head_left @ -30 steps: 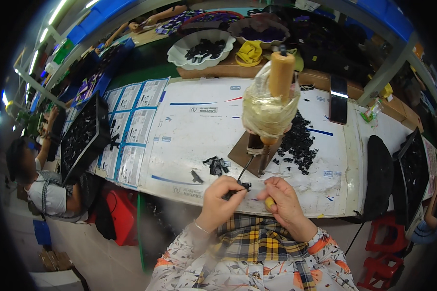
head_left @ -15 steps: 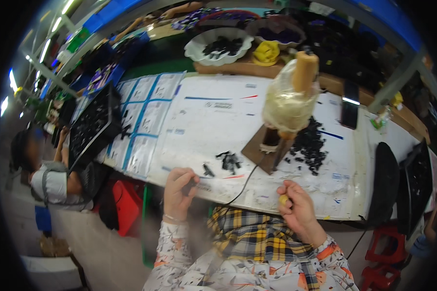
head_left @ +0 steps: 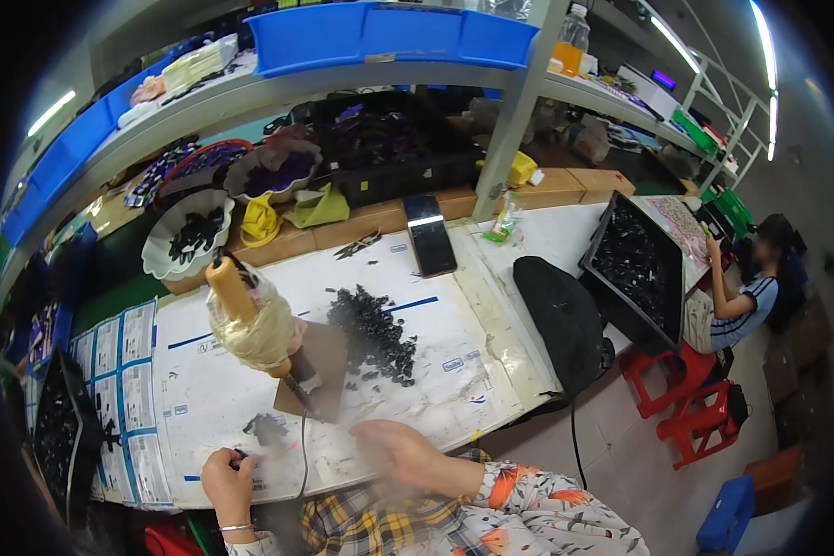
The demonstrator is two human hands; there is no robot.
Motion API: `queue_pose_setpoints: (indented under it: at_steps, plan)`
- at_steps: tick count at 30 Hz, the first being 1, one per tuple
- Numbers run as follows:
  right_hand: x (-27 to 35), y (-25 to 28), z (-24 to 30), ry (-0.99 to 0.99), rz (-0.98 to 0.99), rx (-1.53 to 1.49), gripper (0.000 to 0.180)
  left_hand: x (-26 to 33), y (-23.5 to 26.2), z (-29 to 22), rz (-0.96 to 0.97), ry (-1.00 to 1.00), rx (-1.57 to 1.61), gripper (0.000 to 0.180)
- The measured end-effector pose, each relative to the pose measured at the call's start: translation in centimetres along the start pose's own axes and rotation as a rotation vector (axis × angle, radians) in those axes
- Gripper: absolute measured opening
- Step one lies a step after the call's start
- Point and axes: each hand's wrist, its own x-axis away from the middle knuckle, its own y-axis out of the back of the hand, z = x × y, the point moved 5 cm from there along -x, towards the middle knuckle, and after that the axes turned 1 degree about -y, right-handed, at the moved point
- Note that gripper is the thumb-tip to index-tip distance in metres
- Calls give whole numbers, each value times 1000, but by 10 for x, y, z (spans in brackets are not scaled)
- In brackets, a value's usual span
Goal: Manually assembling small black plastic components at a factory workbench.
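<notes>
My left hand [head_left: 228, 484] is at the table's near edge, its fingers pinched on a small dark piece [head_left: 240, 456] whose kind I cannot make out. My right hand [head_left: 406, 457], smeared by motion, is over the near edge, just right of a black cord; its fingertips do not show clearly. Beyond the hands stands a bench tool with a wooden handle [head_left: 232, 289], wrapped in cloudy plastic [head_left: 267, 326], on a brown base plate [head_left: 328, 357]. A heap of small black parts [head_left: 372, 335] lies right of it, a smaller dark pile [head_left: 266, 428] in front.
A phone [head_left: 429, 236] lies at the table's back edge. White scalloped bowl [head_left: 162, 252], yellow cloth [head_left: 261, 221] and black crate [head_left: 389, 190] stand behind. At right are a black cover [head_left: 558, 320], a tray of black parts [head_left: 635, 269], red stools [head_left: 700, 417] and another person [head_left: 751, 301].
My view has swung to the right, so the tool and heap appear farther left and the right-hand person comes into view. My right hand has shifted toward the tool's base and blurred.
</notes>
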Motion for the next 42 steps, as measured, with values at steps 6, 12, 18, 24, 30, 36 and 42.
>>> queue_pose_setpoints:
  at_steps: [6,12,18,24,30,36,42]
  plan:
    - [1,3,-6,-28,-35,-183,27,-1,-1,4,44,-38,55,16]
    - [-3,9,-7,-55,-97,-99,18,8,4,-5,18,-164,34,11]
    - [-4,-10,-7,-15,23,-12,13,16,11,14,23,30,378,7]
    - [3,-9,3,106,56,56,12,31,-6,-34,280,380,1258,6]
    - [4,-22,-3,96,75,96,14,43,-24,-63,414,442,1443,7]
    - [5,-21,1,143,90,379,12,48,-41,-76,561,480,1450,4]
    - [6,-29,5,164,124,548,7,49,-44,-80,626,444,1284,7]
